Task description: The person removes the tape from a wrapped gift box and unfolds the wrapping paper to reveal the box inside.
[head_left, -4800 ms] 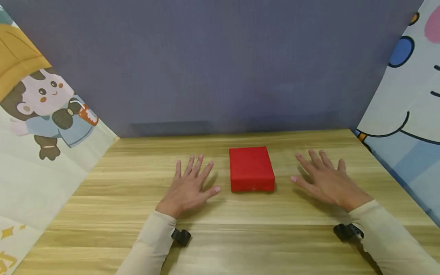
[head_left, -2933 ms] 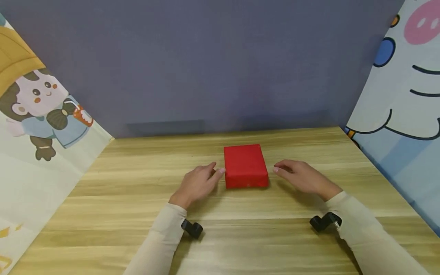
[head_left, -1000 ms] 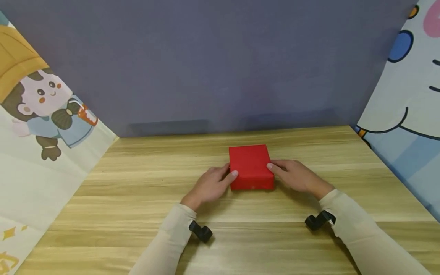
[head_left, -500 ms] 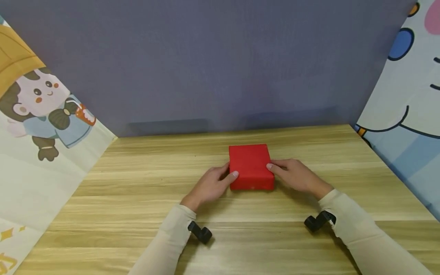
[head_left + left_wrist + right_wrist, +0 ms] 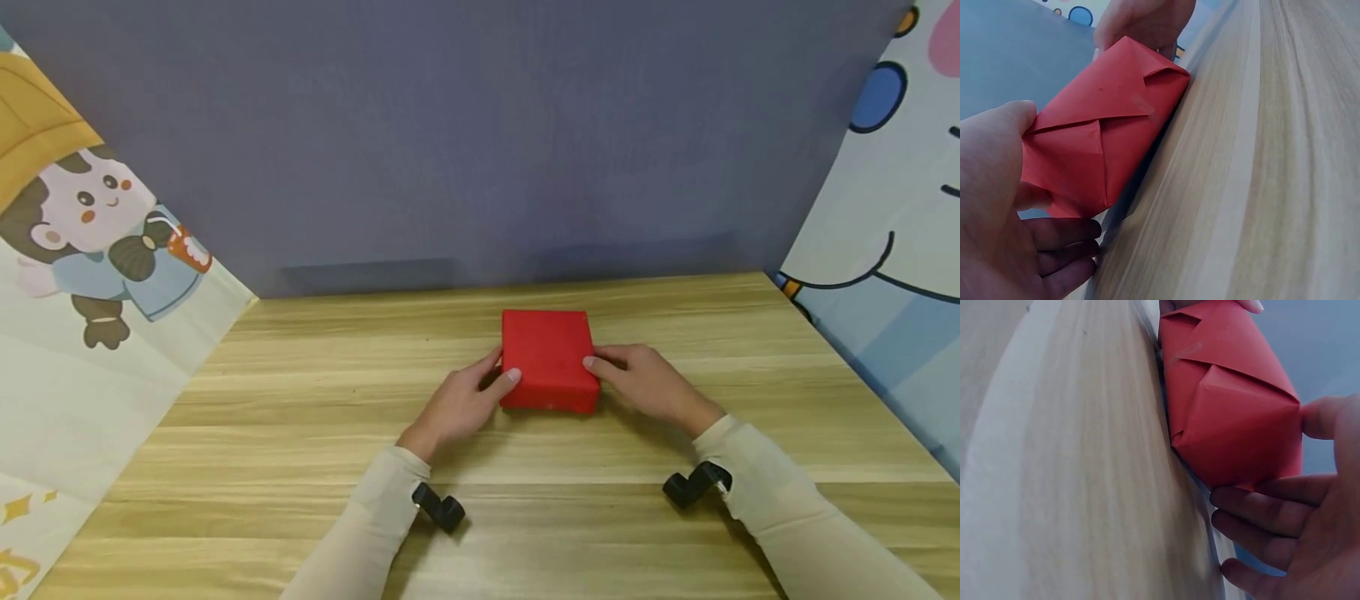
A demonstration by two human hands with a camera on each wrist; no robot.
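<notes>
Wood-grain table (image 5: 562, 542) across the lower frame; grey-blue panel (image 5: 480, 142) across the top — cartoon-printed sheets either side, a yellow-hatted figure (image 5: 93, 208) left, blue oval (image 5: 879, 97) upper right.

Both sides of the red, paper-wrapped rectangular box (image 5: 547, 350) are obstructed: the left hand (image 5: 459, 408) grips its left, the right hand (image 5: 651, 382) its right. From the near side, a lane across the pale striped wood-grain table (image 5: 566, 537) runs between the beige-sleeved forearms (image 5: 360, 525) to the box's near face, narrowed by two small black wrist-mounted devices (image 5: 697, 485) jutting inward. Beyond the box, a strip remains before the upright grey-blue panel (image 5: 480, 142). Wider room lies left of the left forearm, ending at the white cartoon-printed panel (image 5: 67, 400).
</notes>
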